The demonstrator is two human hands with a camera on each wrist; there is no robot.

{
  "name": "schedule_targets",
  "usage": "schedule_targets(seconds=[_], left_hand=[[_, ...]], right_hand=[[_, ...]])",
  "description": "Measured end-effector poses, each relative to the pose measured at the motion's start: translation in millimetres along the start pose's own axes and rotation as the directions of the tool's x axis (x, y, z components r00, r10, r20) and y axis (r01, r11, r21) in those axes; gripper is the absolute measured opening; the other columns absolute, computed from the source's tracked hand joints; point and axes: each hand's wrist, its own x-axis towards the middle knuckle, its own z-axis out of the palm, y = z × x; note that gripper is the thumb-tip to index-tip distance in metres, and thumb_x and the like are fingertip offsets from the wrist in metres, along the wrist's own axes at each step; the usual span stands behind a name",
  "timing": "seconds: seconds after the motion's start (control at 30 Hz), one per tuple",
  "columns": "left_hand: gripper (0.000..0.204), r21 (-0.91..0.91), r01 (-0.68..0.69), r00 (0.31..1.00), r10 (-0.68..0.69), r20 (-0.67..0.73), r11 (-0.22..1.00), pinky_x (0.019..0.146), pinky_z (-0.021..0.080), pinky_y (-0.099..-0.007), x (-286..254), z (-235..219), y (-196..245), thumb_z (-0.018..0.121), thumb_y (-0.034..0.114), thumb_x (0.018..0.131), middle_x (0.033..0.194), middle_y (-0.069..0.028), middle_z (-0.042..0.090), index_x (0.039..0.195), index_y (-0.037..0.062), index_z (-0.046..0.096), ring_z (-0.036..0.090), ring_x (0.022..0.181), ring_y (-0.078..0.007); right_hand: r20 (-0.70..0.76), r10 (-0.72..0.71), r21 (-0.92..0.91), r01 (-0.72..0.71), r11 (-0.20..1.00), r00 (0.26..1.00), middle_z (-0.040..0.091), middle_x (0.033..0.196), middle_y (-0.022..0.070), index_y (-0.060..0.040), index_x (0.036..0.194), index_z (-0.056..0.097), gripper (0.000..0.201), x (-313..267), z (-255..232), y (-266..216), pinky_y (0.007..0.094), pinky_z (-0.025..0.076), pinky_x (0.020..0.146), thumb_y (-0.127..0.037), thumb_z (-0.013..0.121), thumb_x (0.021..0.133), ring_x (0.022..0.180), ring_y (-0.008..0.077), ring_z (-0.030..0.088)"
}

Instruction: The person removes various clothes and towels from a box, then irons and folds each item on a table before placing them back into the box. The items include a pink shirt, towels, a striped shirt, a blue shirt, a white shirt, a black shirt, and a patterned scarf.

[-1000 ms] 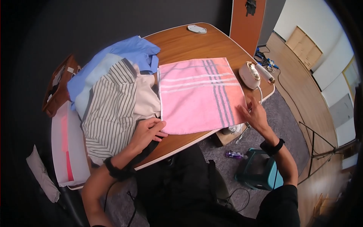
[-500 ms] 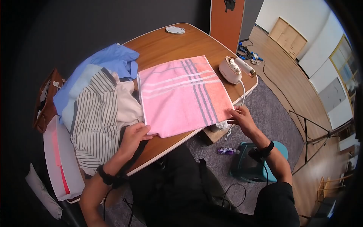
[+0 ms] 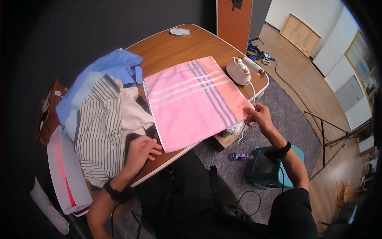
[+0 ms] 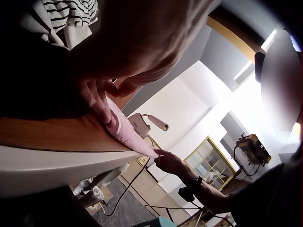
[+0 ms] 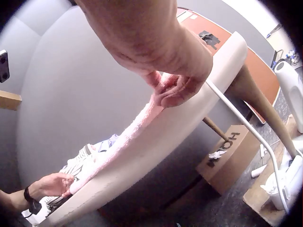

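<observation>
A pink towel (image 3: 187,105) with grey and white stripes and an orange side lies flat on the wooden table (image 3: 179,47). Its near right corner is pinched between the thumb and fingers of my right hand (image 3: 260,116), at the table's edge. My left hand (image 3: 141,152) is just left of the towel's near left corner, fingers loosely bent and holding nothing. In the left wrist view, the left fingers (image 4: 102,106) come down right beside the towel's edge (image 4: 125,135). The right wrist view shows the towel (image 5: 128,137) running along the table rim from one hand to the other.
A striped shirt (image 3: 101,129) and a blue shirt (image 3: 107,65) are heaped left of the towel. A white handheld steamer or iron (image 3: 238,71) stands right, its cord hanging off the edge. A white plate-like stand (image 3: 180,31) lies far back. Below is a teal stool (image 3: 258,173).
My right hand, first loose at the towel's edge, now pinches the corner. The left hand gripped the near left corner half a second ago and has let go. The towel has turned slightly.
</observation>
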Motion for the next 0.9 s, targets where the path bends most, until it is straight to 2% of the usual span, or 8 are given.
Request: schedule_targets(seconds=[0.27, 0.43, 0.5, 0.57, 0.7, 0.77, 0.83, 0.9], left_hand=[[0.026, 0.126, -0.077, 0.997, 0.079, -0.014, 0.989, 0.052, 0.049, -0.0219, 4, 28, -9, 0.075, 0.005, 0.091, 0.079, -0.0055, 0.067, 0.093, 0.0039, 0.050, 0.068, 0.067, -0.0098], [0.022, 0.364, -0.177, 0.984, 0.176, 0.035, 0.915, 0.058, 0.054, -0.0326, 0, 23, -5, 0.075, 0.009, 0.087, 0.075, -0.0134, 0.071, 0.092, -0.0012, 0.056, 0.074, 0.066, -0.0212], [0.021, 0.500, -0.191, 0.982, 0.167, 0.092, 0.845, 0.061, 0.055, -0.0367, -4, 20, 7, 0.074, 0.011, 0.087, 0.076, -0.0142, 0.072, 0.093, -0.0001, 0.058, 0.074, 0.068, -0.0267], [0.021, 0.724, -0.227, 0.972, 0.200, 0.125, 0.652, 0.065, 0.055, -0.0412, -11, 19, 27, 0.073, 0.015, 0.087, 0.078, -0.0144, 0.072, 0.095, 0.0013, 0.059, 0.073, 0.072, -0.0320], [0.024, 0.819, -0.400, 0.838, 0.526, 0.145, 0.411, 0.062, 0.052, -0.0444, -11, 29, 42, 0.075, 0.019, 0.086, 0.075, -0.0135, 0.067, 0.094, 0.0020, 0.061, 0.066, 0.063, -0.0331], [0.031, 0.823, -0.436, 0.818, 0.542, 0.194, 0.365, 0.075, 0.054, -0.0431, -2, 48, 53, 0.077, 0.022, 0.086, 0.101, -0.0160, 0.067, 0.105, 0.0039, 0.061, 0.068, 0.088, -0.0329], [0.041, 0.814, -0.500, 0.776, 0.569, 0.271, 0.295, 0.088, 0.054, -0.0436, 17, 77, 56, 0.078, 0.027, 0.085, 0.123, -0.0191, 0.064, 0.117, 0.0051, 0.062, 0.065, 0.108, -0.0359], [0.060, 0.780, -0.586, 0.717, 0.590, 0.371, 0.221, 0.101, 0.048, -0.0516, 46, 112, 40, 0.079, 0.031, 0.085, 0.144, -0.0211, 0.049, 0.135, 0.0085, 0.055, 0.050, 0.129, -0.0408]], right_hand=[[-0.018, -0.063, -0.131, 0.060, 0.990, 0.998, 0.067, 0.078, 0.0052, 0.0036, 0.117, 0.060, 0.036, -2, 8, 8, 0.0249, 0.048, 0.050, -0.022, 0.074, 0.097, 0.060, 0.0117, 0.065], [0.015, -0.142, -0.357, 0.138, 0.924, 0.990, 0.065, 0.074, 0.0048, 0.0016, 0.124, 0.059, 0.042, -11, 9, -8, 0.0262, 0.045, 0.049, -0.016, 0.078, 0.092, 0.060, 0.0108, 0.063], [0.018, -0.275, -0.637, 0.222, 0.738, 0.961, 0.066, 0.070, 0.0078, -0.0025, 0.127, 0.062, 0.044, -8, 6, -9, 0.0327, 0.047, 0.051, -0.018, 0.079, 0.089, 0.058, 0.0161, 0.064], [0.064, -0.439, -0.868, 0.267, 0.419, 0.896, 0.065, 0.069, 0.0088, -0.0054, 0.127, 0.064, 0.044, -13, 6, -24, 0.0355, 0.049, 0.054, -0.020, 0.079, 0.088, 0.058, 0.0197, 0.064], [0.069, -0.786, -0.885, 0.401, 0.236, 0.615, 0.061, 0.072, 0.0085, -0.0098, 0.116, 0.070, 0.028, -15, 12, -83, 0.0380, 0.051, 0.061, -0.018, 0.075, 0.090, 0.064, 0.0258, 0.064], [0.148, -0.902, -0.848, 0.521, 0.095, 0.405, 0.062, 0.082, 0.0111, -0.0071, 0.113, 0.069, 0.024, -2, 21, -121, 0.0401, 0.052, 0.065, -0.017, 0.073, 0.091, 0.071, 0.0283, 0.064], [0.255, -0.900, -0.860, 0.508, -0.045, 0.354, 0.064, 0.090, 0.0144, -0.0045, 0.113, 0.068, 0.026, 27, 24, -143, 0.0448, 0.053, 0.071, -0.018, 0.072, 0.091, 0.077, 0.0333, 0.065], [0.348, -0.855, -0.874, 0.463, -0.147, 0.384, 0.068, 0.100, 0.0160, -0.0054, 0.116, 0.068, 0.032, 76, 16, -143, 0.0487, 0.055, 0.076, -0.021, 0.073, 0.089, 0.086, 0.0374, 0.069]])
